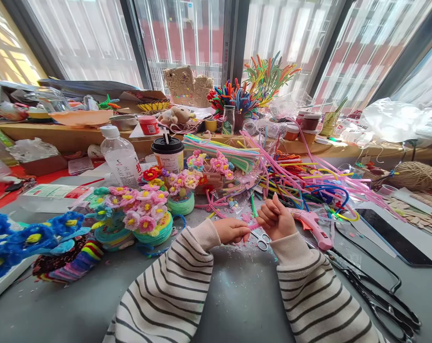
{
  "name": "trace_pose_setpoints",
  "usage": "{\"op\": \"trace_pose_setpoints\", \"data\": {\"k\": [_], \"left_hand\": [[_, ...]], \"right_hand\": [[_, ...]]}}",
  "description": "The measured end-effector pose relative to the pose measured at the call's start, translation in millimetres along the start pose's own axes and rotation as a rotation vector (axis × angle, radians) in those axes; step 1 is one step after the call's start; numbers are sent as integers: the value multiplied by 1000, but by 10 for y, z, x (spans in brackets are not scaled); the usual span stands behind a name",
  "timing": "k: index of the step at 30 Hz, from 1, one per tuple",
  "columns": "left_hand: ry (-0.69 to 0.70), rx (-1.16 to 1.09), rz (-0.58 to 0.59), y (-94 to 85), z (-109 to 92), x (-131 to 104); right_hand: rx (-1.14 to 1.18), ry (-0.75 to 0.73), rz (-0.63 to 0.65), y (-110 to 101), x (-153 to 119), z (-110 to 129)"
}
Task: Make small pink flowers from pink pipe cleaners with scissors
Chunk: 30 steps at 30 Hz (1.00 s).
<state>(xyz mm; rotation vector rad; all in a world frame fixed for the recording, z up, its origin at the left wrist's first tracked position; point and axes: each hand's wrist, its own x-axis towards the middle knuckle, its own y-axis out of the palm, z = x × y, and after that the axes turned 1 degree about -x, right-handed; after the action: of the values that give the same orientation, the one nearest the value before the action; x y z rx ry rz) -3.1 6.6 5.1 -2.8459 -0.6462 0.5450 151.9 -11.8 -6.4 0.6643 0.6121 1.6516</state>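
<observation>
Between my two hands runs a short length of pink pipe cleaner (253, 226). The fingers of my left hand (233, 230) are pinched on its left end. My right hand (275, 219) is curled closed at the other end, thumb pointing up. Just below the hands lie small silver scissors (262, 240), partly hidden by my right hand. A pink glue gun (314, 228) rests right of my right hand. Left of my left hand stand pots of fuzzy pipe-cleaner flowers, among them pink ones (148, 207) in a green pot (155, 231).
Many loose pink pipe cleaners (330, 176) sprawl behind the hands. Large black scissors (380, 300) and a dark phone (395, 236) lie at right. A lidded cup (169, 155) and a clear bottle (119, 159) stand at back left. Blue flowers (33, 238) are at far left.
</observation>
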Motion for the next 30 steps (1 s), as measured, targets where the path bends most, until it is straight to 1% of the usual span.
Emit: {"op": "trace_pose_setpoints", "data": {"k": [3,5,7,10,13,15,18,20,23,25,28,30], "left_hand": [[8,-23,5,-80,15,-42],[-16,-41,-44,-136,32,-75],[-30,-74,-125,-185,46,-102],[-3,-80,-317,-231,64,-113],[39,-58,-480,-251,86,-90],[95,-41,-524,-258,97,-75],[181,-3,-548,-266,94,-73],[213,-25,-540,-267,87,-75],[215,-121,-501,-258,93,-61],[203,-121,-524,-251,108,-43],[196,16,-632,-246,126,-34],[159,195,-641,-243,126,-48]], "right_hand": [[45,-104,-55,-109,-8,97],[88,-161,-96,-212,-12,171],[126,-183,-118,-296,-14,227],[99,-143,-131,-320,-7,229],[-65,-97,-151,-245,8,139],[-197,-145,-167,-196,14,69],[-390,-245,-164,-174,5,12],[-481,-261,-151,-181,-7,3],[-540,-245,-151,-183,-17,-11],[-607,-262,-158,-174,-15,-41],[-844,-259,-155,-156,-16,-86],[-1075,-229,-184,-144,-31,-77]]}}
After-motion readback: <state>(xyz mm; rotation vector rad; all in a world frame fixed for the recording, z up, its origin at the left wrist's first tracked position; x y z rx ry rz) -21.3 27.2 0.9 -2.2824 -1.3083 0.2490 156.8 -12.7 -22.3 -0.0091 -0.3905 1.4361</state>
